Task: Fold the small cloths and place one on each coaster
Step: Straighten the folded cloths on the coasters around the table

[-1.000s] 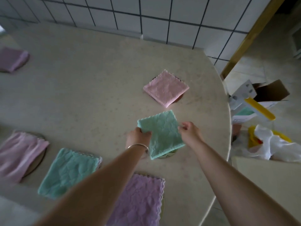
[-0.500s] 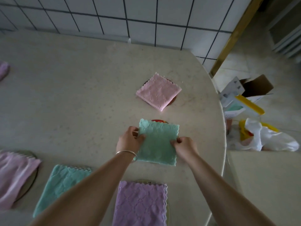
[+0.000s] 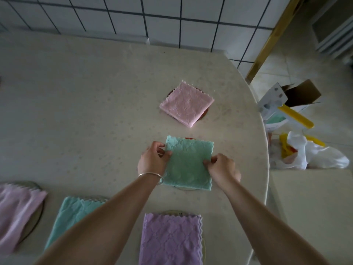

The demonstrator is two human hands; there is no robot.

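Note:
A folded green cloth (image 3: pixel 188 162) lies flat over a round coaster (image 3: pixel 184 187) whose rim peeks out at the near and far edges. My left hand (image 3: pixel 152 161) pinches the cloth's left edge; my right hand (image 3: pixel 222 167) pinches its right edge. Beyond it a folded pink cloth (image 3: pixel 186 104) sits on a dark coaster (image 3: pixel 204 115). Nearer me a purple cloth (image 3: pixel 171 240) covers a coaster (image 3: pixel 172 211). To the left lie a second green cloth (image 3: pixel 71 215) and a pale pink cloth (image 3: pixel 14 213) on a coaster (image 3: pixel 36 217).
The beige table (image 3: pixel 86 111) curves away at its right edge (image 3: pixel 264 150). A tiled wall (image 3: pixel 172 20) backs it. On the floor to the right sit an open cardboard box (image 3: pixel 298 96), a yellow-handled tool (image 3: pixel 295 116) and a white plastic bag (image 3: pixel 315 155).
The green cloth went from tilted and lifted to squared up and flat on its coaster. Both hands stay at its side edges; the view shifted right and nearer.

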